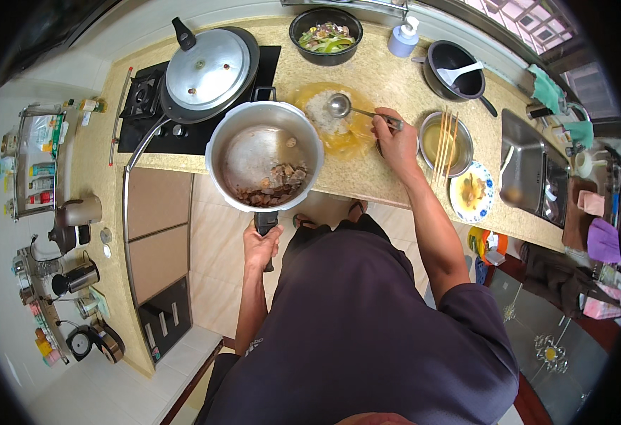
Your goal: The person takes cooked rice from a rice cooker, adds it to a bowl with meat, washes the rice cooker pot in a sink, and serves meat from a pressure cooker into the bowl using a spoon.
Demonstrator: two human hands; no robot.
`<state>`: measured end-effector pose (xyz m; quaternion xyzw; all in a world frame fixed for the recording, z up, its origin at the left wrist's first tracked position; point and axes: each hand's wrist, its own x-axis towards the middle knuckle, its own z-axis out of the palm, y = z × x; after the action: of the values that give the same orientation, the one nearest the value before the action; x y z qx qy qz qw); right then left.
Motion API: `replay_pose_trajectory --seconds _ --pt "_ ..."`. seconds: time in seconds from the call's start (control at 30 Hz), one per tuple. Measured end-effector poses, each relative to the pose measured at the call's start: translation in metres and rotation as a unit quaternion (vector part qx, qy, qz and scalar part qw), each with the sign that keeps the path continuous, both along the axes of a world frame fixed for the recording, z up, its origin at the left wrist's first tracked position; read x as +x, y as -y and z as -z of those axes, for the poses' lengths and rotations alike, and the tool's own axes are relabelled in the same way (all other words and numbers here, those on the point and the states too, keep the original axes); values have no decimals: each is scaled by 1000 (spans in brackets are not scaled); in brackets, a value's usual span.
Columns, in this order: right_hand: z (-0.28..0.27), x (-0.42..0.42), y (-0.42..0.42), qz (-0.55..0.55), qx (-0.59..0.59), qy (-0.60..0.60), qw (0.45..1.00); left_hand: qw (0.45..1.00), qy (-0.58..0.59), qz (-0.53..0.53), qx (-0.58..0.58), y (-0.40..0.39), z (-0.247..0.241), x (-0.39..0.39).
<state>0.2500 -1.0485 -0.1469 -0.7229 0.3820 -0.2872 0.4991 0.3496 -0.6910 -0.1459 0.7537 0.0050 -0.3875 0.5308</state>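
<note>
My left hand (260,245) grips the black handle of a metal pressure cooker pot (246,143), tilted toward me at the counter's front edge. Brown meat pieces (273,188) lie along its near inner wall. In my right hand (395,138) is a steel ladle (340,105) by its handle. The ladle's bowl is over a pile of white rice-like food (323,119) on a yellow plastic sheet or bag (353,143). Beneath my right hand a round rim shows, mostly hidden by the hand.
Left, a wok holds a silver lid (208,69) on the gas stove (143,111). Behind are a black bowl of vegetables (326,40) and a pump bottle (403,37). At right are a black saucepan (454,71), a steel bowl (468,143) crossed by chopsticks, a flowered plate (472,212) and the sink (523,159).
</note>
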Motion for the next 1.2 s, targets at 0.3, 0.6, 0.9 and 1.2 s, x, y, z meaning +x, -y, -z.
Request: replay_pose_trajectory --seconds 0.3,0.6,0.9,1.2 --pt "-24 -33 -10 -106 -252 -14 962 1000 -9 6 0 -1 1 -1" --pt "-32 -45 -12 -171 -292 -35 940 1000 5 -11 -24 0 -2 -3" --pt "-69 -26 -59 -202 -99 45 973 999 16 17 29 0 -3 -6" --pt "-20 7 -110 -422 -251 -11 871 999 23 20 27 4 -12 -6"
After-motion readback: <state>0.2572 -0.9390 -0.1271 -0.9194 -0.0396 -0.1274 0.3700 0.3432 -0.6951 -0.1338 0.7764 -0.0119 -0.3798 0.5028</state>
